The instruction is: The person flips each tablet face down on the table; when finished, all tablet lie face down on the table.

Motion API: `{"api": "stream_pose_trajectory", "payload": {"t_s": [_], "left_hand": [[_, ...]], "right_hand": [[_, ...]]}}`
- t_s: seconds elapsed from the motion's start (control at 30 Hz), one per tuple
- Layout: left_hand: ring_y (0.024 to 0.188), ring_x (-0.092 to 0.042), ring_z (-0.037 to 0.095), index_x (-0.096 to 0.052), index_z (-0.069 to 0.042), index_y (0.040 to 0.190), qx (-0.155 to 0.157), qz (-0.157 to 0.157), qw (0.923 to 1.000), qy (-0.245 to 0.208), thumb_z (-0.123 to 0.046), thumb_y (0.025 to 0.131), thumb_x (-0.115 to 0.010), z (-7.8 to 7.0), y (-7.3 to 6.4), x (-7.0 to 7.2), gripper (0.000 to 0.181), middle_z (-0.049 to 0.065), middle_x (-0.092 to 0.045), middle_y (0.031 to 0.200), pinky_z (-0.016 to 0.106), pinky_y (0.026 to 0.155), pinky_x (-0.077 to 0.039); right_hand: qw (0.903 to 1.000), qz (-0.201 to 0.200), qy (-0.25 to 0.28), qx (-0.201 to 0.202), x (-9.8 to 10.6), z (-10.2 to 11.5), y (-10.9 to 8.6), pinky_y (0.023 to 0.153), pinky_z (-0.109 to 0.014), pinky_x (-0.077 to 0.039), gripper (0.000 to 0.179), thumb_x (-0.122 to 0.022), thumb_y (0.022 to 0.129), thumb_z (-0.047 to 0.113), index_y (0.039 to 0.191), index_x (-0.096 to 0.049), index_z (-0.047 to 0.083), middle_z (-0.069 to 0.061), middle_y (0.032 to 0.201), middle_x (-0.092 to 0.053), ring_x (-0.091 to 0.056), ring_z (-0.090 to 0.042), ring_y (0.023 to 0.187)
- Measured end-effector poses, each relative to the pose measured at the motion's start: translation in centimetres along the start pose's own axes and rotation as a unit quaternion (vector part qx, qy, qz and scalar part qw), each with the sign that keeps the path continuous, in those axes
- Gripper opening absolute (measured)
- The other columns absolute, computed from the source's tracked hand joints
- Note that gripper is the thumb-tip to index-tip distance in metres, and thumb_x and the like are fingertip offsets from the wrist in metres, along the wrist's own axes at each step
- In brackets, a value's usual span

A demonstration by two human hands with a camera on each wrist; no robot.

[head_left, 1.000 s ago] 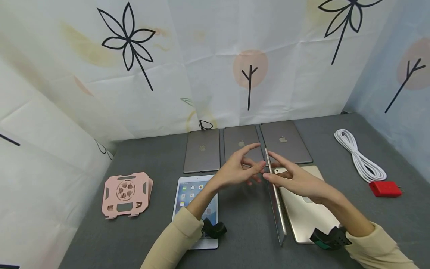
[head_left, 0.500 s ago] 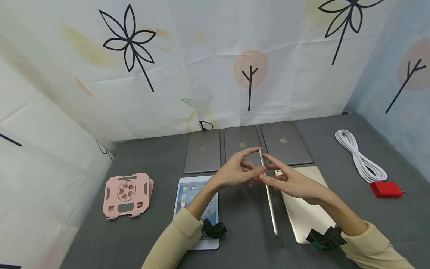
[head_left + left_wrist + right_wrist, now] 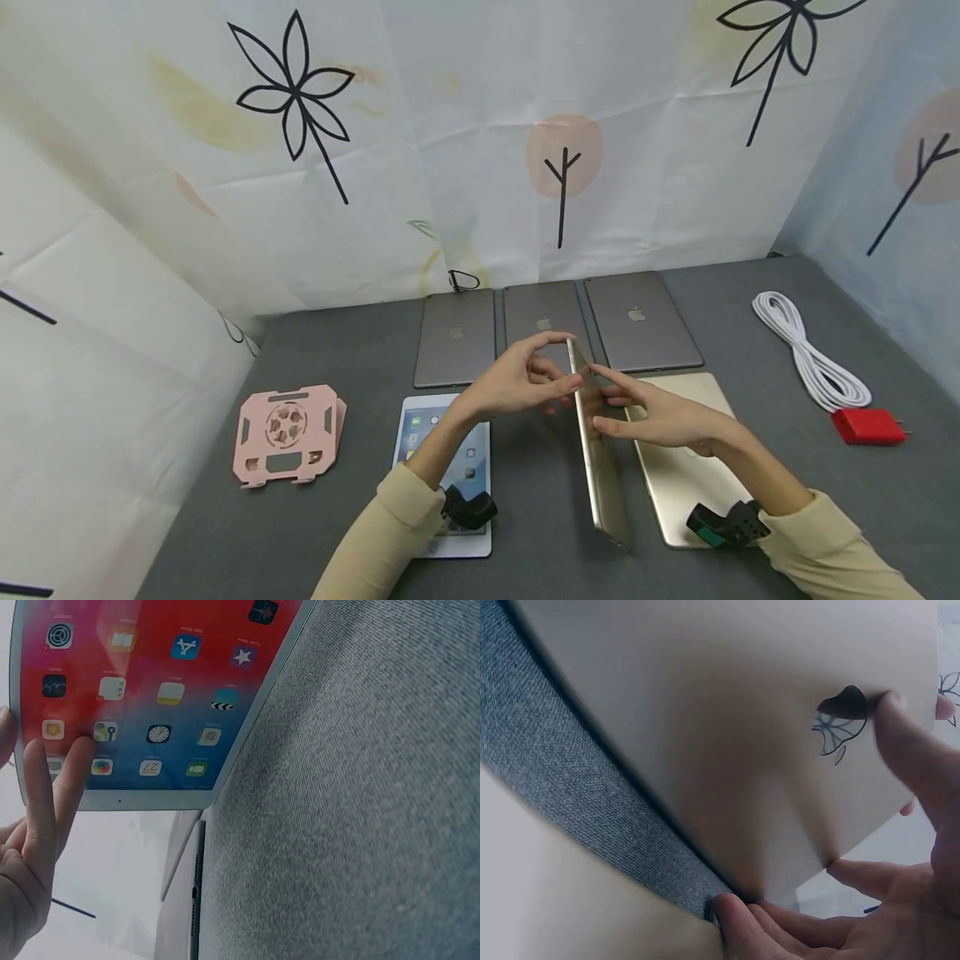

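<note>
A gold-backed tablet [image 3: 603, 475] stands on its long edge on the grey table, leaning slightly left. My left hand [image 3: 513, 382] grips its upper far corner, thumb on the edge. Two of its fingers lie against the lit screen [image 3: 157, 697] in the left wrist view. On the other side, my right hand [image 3: 663, 412] touches the gold back with its thumb near the apple logo [image 3: 841, 720], other fingertips reaching the far edge. Just right of it a second gold tablet [image 3: 697, 475] lies face down. Under my left forearm is a white tablet [image 3: 431, 421], its screen lit.
Three grey tablets [image 3: 456, 337] lie face down in a row along the back. A pink folding stand [image 3: 288, 433] is at the left. On the right lie a coiled white cable [image 3: 813, 354] and a red charger [image 3: 870, 426]. Patterned cloth walls [image 3: 480, 150] border the table.
The upright tablet has shifted left at its top and tilted, so its gold back now shows. My right hand has eased from its edge onto its back.
</note>
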State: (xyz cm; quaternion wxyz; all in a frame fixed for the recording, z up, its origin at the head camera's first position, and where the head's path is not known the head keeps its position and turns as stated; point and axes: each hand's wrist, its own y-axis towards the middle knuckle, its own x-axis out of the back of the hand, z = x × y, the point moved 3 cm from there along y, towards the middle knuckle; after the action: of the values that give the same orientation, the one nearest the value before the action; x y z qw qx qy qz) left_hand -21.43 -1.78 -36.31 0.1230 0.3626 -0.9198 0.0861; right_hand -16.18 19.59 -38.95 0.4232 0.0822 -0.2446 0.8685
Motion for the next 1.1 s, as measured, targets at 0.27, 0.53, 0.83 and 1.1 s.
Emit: {"api": "stream_pose_trajectory", "payload": {"t_s": [0.27, 0.53, 0.83, 1.1], "left_hand": [[0.094, -0.076, 0.039, -0.034, -0.01, 0.158, 0.018, 0.001, 0.9998, 0.007, -0.013, 0.099, -0.068, 0.2, -0.5, 0.8, 0.068, 0.024, -0.076, 0.109, 0.037, 0.084, -0.062], [0.098, -0.072, 0.049, -0.033, -0.006, 0.158, 0.021, 0.009, 0.9995, -0.021, -0.007, 0.098, -0.068, 1.1, -1.2, 1.5, 0.069, 0.028, -0.074, 0.111, 0.039, 0.086, -0.062], [0.086, -0.076, 0.013, -0.031, -0.003, 0.159, 0.04, 0.006, 0.9968, -0.068, -0.001, 0.095, -0.069, 2.1, -2.3, 2.2, 0.074, 0.028, -0.074, 0.112, 0.056, 0.089, -0.058], [0.083, -0.076, 0.011, -0.035, 0.002, 0.155, 0.066, -0.019, 0.9943, -0.082, 0.0, 0.091, -0.073, 3.5, -3.2, 2.5, 0.074, 0.012, -0.079, 0.095, 0.049, 0.088, -0.061]], "right_hand": [[0.9994, -0.015, -0.02, 0.025, -0.2, -0.1, 0.1, 0.107, -0.073, -0.037, 0.098, -0.071, 0.096, 0.04, 0.166, -0.009, 0.015, -0.03, 0.163, -0.028, -0.024, -0.054, 0.151], [0.9978, -0.031, -0.027, 0.051, -0.7, 0.2, 0.2, 0.105, -0.063, -0.045, 0.1, -0.076, 0.093, 0.037, 0.165, -0.013, 0.008, -0.031, 0.159, -0.034, -0.028, -0.054, 0.147], [0.9945, -0.058, -0.06, 0.064, -1.2, -0.1, 0.7, 0.101, -0.065, -0.046, 0.098, -0.079, 0.09, 0.039, 0.163, -0.022, 0.007, -0.033, 0.158, -0.025, -0.034, -0.058, 0.142], [0.9866, -0.09, -0.125, 0.054, -1.7, -0.3, 1.1, 0.099, -0.069, -0.042, 0.101, -0.081, 0.086, 0.046, 0.162, -0.027, 0.008, -0.03, 0.147, -0.036, -0.043, -0.048, 0.132]]}}
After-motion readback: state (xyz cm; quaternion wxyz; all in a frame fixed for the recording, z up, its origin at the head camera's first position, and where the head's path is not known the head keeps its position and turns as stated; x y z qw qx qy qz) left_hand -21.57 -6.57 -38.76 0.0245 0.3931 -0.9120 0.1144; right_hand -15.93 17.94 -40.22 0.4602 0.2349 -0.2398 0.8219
